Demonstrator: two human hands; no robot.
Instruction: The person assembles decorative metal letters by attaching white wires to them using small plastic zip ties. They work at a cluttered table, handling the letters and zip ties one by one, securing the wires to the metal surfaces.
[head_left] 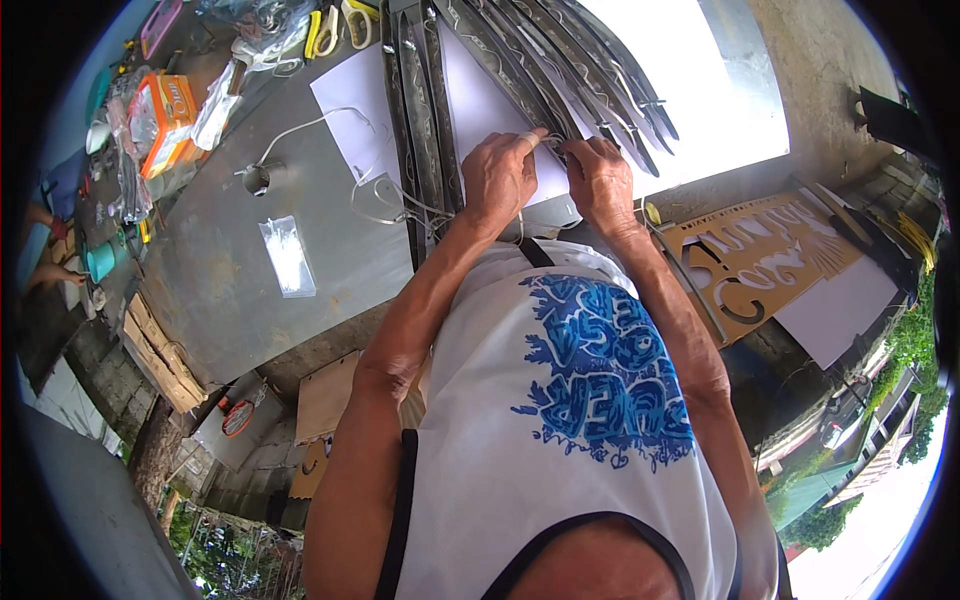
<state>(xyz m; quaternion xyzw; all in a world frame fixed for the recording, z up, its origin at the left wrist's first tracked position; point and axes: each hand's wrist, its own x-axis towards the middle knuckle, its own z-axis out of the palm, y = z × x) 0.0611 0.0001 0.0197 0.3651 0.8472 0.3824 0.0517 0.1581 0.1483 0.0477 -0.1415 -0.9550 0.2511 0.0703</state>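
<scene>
Several long dark strips (505, 72), with thin wire running along them, lie fanned out on white sheets at the table's near edge. My left hand (500, 178) is closed, its thumb and forefinger pinched at the near end of one strip, on a thin pale wire. Close beside it, my right hand (601, 185) is closed with its fingertips on the same strip end; what it grips is hidden. A loose pale cord (375, 205) curls from the left strips near my left wrist.
The grey metal table (210, 290) has a round hole with cord coming out. A clear packet of white pieces (287, 257) lies left. Scissors (326, 32) and an orange box (168, 122) are farther off. Cut-out brown board (770, 262) stands right. Another person's hand (55, 273) shows far left.
</scene>
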